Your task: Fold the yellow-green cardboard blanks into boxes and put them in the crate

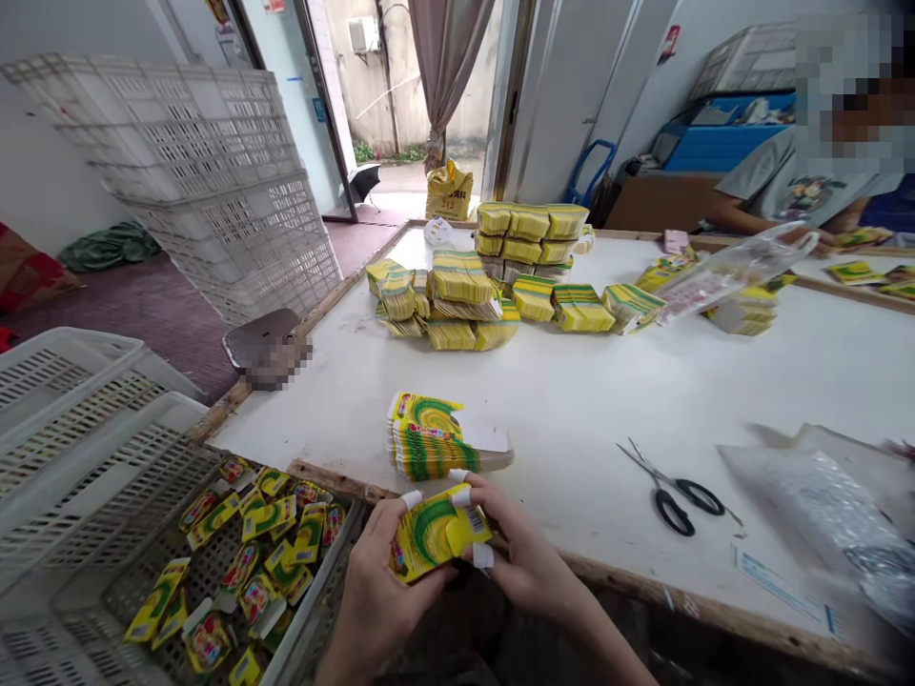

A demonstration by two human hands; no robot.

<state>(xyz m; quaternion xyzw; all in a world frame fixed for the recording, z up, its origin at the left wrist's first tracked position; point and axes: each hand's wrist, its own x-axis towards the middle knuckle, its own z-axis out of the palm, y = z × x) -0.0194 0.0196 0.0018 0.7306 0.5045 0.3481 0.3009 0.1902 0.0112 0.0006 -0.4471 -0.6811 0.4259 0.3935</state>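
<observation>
The left hand (376,583) and right hand (527,562) pinch one yellow carton (437,534) between them — long axis crosswise — flat stack (429,440) just beyond.

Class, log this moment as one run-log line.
left hand: holds yellow-green printed carton | right hand: grips same carton | nearby: flat carton stack on white table, black scissors

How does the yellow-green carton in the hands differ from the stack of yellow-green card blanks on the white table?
The yellow-green printed carton is one piece, held by left hand and right hand; the stack of card blanks is many, lying untouched. Carton looks bent open; stack lies flat. Same print.
</observation>
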